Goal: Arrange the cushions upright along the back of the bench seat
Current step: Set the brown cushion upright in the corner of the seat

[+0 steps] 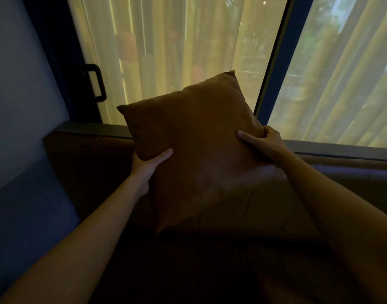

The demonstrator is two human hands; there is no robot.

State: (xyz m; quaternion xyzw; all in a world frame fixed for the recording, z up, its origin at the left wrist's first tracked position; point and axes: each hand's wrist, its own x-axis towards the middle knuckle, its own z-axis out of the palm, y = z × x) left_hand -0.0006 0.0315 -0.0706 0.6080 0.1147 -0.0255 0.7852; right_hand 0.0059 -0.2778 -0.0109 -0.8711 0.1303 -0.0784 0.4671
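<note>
Cushion (194, 137) clasped at both side edges, left hand (147, 162) lower, right hand (261, 143) higher; tilted, bench back (89, 137) just behind.

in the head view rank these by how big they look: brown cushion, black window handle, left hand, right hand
1. brown cushion, by far the largest
2. left hand and right hand, which look alike, so no ranking between them
3. black window handle, smallest, though it is farther away

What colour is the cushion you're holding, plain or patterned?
Plain brown cushion, no pattern visible in the dim light; the head view shows it.
</note>
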